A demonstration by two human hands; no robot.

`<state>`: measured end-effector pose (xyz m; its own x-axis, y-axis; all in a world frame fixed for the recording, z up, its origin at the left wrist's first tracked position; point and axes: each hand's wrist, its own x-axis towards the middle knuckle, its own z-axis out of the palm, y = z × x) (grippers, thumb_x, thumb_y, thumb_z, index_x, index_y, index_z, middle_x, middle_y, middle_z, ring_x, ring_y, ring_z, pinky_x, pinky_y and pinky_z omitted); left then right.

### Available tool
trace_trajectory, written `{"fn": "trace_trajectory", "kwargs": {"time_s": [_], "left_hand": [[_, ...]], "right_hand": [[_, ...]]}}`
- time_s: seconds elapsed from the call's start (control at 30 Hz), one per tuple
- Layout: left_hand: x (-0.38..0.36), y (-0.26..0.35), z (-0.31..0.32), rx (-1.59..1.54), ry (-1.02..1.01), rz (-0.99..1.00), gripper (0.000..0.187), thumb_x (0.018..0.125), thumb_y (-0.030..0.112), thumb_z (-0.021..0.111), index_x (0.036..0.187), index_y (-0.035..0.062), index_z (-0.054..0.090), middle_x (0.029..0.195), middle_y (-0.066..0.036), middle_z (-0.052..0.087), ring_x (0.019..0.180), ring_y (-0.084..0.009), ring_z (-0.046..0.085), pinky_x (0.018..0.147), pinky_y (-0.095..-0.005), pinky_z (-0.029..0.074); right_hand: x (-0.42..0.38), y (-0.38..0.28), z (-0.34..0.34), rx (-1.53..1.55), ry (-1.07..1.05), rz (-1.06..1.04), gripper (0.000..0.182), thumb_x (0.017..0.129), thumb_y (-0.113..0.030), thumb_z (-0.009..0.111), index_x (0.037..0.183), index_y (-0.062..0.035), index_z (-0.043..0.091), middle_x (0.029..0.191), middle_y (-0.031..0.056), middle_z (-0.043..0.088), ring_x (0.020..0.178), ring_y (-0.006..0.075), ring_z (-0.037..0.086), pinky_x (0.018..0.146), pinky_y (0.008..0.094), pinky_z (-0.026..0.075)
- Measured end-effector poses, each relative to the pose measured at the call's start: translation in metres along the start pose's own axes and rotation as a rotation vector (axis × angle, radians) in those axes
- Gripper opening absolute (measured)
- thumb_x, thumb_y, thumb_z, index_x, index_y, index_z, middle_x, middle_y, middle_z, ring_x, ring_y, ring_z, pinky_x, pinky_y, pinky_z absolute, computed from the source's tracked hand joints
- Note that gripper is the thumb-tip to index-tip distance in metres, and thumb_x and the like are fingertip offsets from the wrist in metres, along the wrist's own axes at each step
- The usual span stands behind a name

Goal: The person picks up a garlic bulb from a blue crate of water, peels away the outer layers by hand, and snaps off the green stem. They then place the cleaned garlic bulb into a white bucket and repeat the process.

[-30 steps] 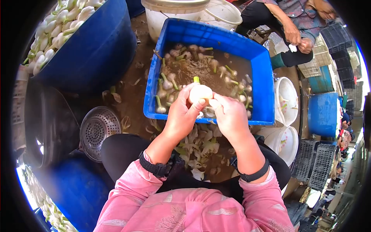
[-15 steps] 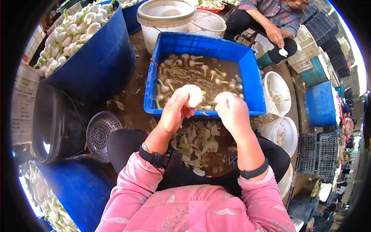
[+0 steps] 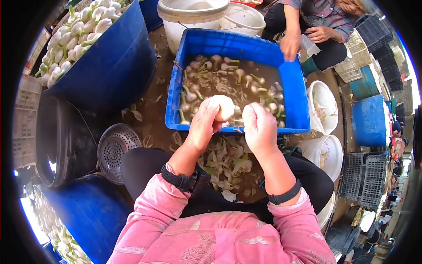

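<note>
My left hand (image 3: 203,123) is closed around a white garlic bulb (image 3: 225,108), held over the near rim of a blue tub (image 3: 290,105). Just right of the bulb, my right hand (image 3: 260,127) is closed in a fist; whatever its fingers pinch is hidden. Murky water fills the tub, with several garlic bulbs (image 3: 191,94) with green stems floating in it. Peeled garlic skins (image 3: 226,156) lie in a heap on the ground below my hands.
Left stands a blue barrel (image 3: 110,61) piled with garlic; a metal colander (image 3: 118,149) lies near my knee. White buckets (image 3: 324,108) line the right side. Across the tub, a co-worker's hand (image 3: 291,45) reaches over the far right corner.
The co-worker's hand has moved to the tub's corner, and the white bulb it held no longer shows. My right hand has turned slightly; my left still holds the garlic bulb.
</note>
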<state>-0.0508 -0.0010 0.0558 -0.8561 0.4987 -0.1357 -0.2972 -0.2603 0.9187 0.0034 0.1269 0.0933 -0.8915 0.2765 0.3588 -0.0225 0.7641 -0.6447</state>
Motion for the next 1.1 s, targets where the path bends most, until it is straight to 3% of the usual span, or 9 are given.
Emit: {"fn": "trace_trajectory", "kwargs": {"time_s": [0.3,0.4,0.47,0.53,0.6,0.73,0.83,0.93,1.1], "left_hand": [[0.007,-0.009,0.003,-0.337,-0.006,-0.118,0.033,0.084,0.03,0.036,0.1,0.003,0.047,0.067,-0.003,0.05,0.048,-0.0083,0.038,0.042,-0.0194,0.029],[0.011,0.003,-0.011,-0.648,-0.065,-0.242,0.033,0.084,0.033,0.033,0.094,0.0045,0.049,0.058,-0.005,0.048,0.043,-0.0113,0.039,0.039,-0.0212,0.029],[0.013,0.004,-0.024,-0.776,-0.235,-0.233,0.036,0.083,0.034,0.033,0.093,0.0035,0.049,0.057,-0.005,0.047,0.041,-0.0117,0.038,0.038,-0.0221,0.029],[0.012,0.003,-0.022,-0.809,-0.272,-0.326,0.039,0.081,0.035,0.033,0.091,0.0016,0.05,0.054,-0.006,0.047,0.038,-0.0119,0.037,0.038,-0.0223,0.03],[0.013,-0.002,-0.019,-0.836,-0.351,-0.335,0.039,0.078,0.033,0.033,0.09,0.0004,0.05,0.051,-0.005,0.044,0.037,-0.0121,0.036,0.037,-0.0227,0.029],[0.011,-0.005,-0.019,-0.838,-0.428,-0.431,0.039,0.077,0.033,0.034,0.091,0.0007,0.05,0.051,-0.004,0.043,0.037,-0.0118,0.034,0.037,-0.0229,0.029],[0.006,-0.01,-0.019,-0.825,-0.552,-0.462,0.043,0.081,0.038,0.033,0.095,0.0015,0.05,0.056,-0.004,0.046,0.04,-0.0113,0.036,0.037,-0.0218,0.028],[-0.001,0.007,-0.005,-0.427,-0.121,-0.416,0.05,0.084,0.046,0.033,0.1,0.0023,0.05,0.064,-0.003,0.049,0.044,-0.0101,0.04,0.037,-0.0198,0.027],[0.002,0.002,-0.02,-0.439,-0.454,-0.348,0.053,0.083,0.049,0.04,0.104,0.0008,0.048,0.063,-0.005,0.051,0.042,-0.0075,0.042,0.033,-0.0157,0.028]], "right_hand": [[-0.001,0.015,0.003,-0.213,0.115,-0.055,0.021,0.076,-0.016,0.05,0.06,-0.0038,0.046,0.057,0.0126,0.051,0.055,0.0299,0.052,0.05,0.0372,0.042],[-0.004,0.056,-0.006,-0.16,0.185,0.247,0.023,0.076,-0.02,0.05,0.065,-0.0015,0.056,0.06,0.0154,0.055,0.056,0.0303,0.054,0.052,0.0353,0.043],[0.003,0.072,-0.028,0.042,-0.283,0.757,0.028,0.076,-0.027,0.052,0.07,-0.0014,0.061,0.061,0.0157,0.057,0.058,0.0305,0.056,0.055,0.0349,0.044],[-0.005,0.055,-0.028,-0.179,-0.266,0.472,0.037,0.073,-0.037,0.058,0.073,-0.0007,0.061,0.061,0.0127,0.058,0.057,0.0226,0.057,0.055,0.0313,0.044],[-0.01,0.02,-0.023,0.226,-0.149,0.29,0.028,0.073,-0.029,0.06,0.073,-0.001,0.061,0.065,0.0128,0.058,0.059,0.023,0.056,0.055,0.0303,0.043],[-0.006,0.009,-0.032,0.044,-0.25,-0.034,0.012,0.074,-0.014,0.057,0.077,-0.0035,0.061,0.061,0.0116,0.054,0.057,0.0234,0.053,0.053,0.0314,0.04],[-0.016,0.006,-0.033,0.095,-0.317,0.14,0.012,0.074,-0.011,0.055,0.079,0.0,0.059,0.063,0.0087,0.054,0.058,0.0183,0.051,0.054,0.0282,0.039],[-0.019,0.008,-0.034,0.101,-0.264,0.07,0.012,0.076,-0.009,0.054,0.079,0.0015,0.058,0.064,0.0068,0.054,0.059,0.013,0.05,0.055,0.0251,0.039],[-0.021,0.018,-0.028,0.258,-0.167,0.14,0.011,0.075,-0.009,0.053,0.076,0.0007,0.058,0.065,0.0105,0.054,0.058,0.0203,0.052,0.055,0.0271,0.04]]}}
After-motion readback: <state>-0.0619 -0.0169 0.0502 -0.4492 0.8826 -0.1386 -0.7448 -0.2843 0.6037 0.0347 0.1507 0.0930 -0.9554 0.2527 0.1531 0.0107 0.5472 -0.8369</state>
